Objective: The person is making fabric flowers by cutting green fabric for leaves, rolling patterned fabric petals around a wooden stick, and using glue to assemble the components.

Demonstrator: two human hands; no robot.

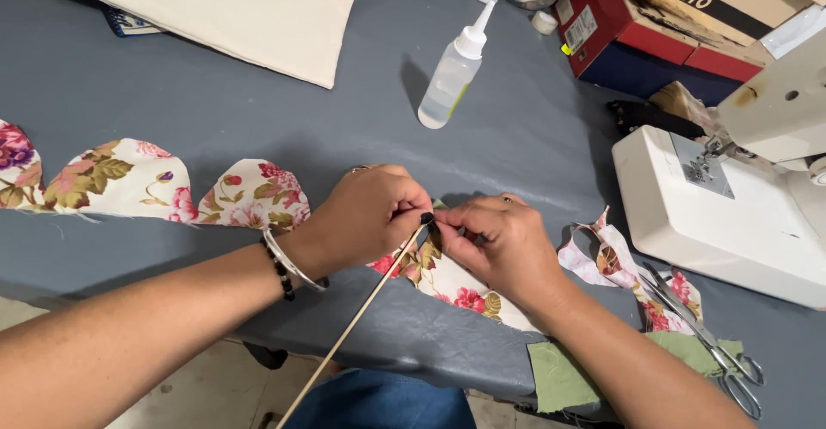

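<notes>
Fingers of both hands pinch the flowered cloth (447,278) together. Left hand (366,218) also holds the stick (353,330). It runs toward 7 o'clock; right hand (503,244) sits at 3.

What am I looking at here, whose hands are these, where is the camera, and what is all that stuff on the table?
This is one picture from a camera worn on a person's head, looking down at their own two bare hands over a grey table. The left hand and the right hand pinch a piece of floral fabric between them. A thin wooden stick runs up to the left hand's fingers, which seem to hold it. More scalloped floral pieces lie to the left. Behind stand a squeeze bottle and plain cream cloth. On the right sit a white sewing machine, scissors on fabric scraps, and a red box.
</notes>
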